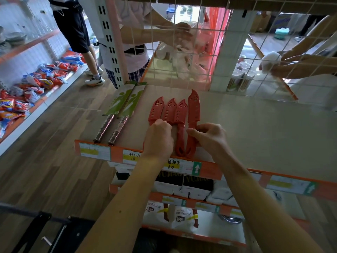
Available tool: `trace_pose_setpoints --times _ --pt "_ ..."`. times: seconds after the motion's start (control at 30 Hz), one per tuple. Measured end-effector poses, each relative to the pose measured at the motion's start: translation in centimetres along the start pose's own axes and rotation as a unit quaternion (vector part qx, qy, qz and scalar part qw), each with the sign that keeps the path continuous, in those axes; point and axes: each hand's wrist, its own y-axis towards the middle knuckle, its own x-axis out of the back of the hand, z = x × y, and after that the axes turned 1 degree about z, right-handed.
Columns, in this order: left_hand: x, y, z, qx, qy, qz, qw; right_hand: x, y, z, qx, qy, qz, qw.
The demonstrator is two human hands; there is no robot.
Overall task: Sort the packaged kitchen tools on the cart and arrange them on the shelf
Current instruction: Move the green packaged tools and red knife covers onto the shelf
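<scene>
head view: four red knives (175,114) and two green-sleeved knives (125,103) lie in rows on the shelf (255,128). left hand (158,137) curls over two handles, right hand (209,137) pinches the rightmost; cart unseen, remainder unknown.

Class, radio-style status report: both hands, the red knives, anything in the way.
Left hand on the left red knives' handles. Right hand pinching the rightmost red knife. Four red knives in a row on the shelf. Two green-sleeved knives alongside, clear.

A shop, probably a small general store: orange-edged shelves (209,167) carry handwritten price labels (172,164), with snack packets (45,77) heaped at left.
</scene>
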Motion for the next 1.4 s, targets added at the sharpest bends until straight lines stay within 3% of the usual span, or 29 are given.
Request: trace_pose_setpoints --times 0.37,0.6,0.73,1.4 --pt "0.2 0.0 -0.2 -0.007 0.011 0.027 1.000 0.5 0.4 -0.5 0.010 -0.061 -0.027 0.998" --pt "0.5 0.0 -0.1 -0.011 0.007 0.039 0.999 1.0 0.1 -0.3 0.093 -0.270 -0.062 0.956" --pt "0.5 0.1 -0.2 -0.015 0.017 0.040 0.999 0.3 -0.2 -0.4 0.128 -0.325 -0.070 0.934" --pt "0.7 -0.2 -0.7 -0.054 0.019 0.068 0.996 -0.3 -0.5 -0.2 0.069 -0.293 -0.041 0.953"
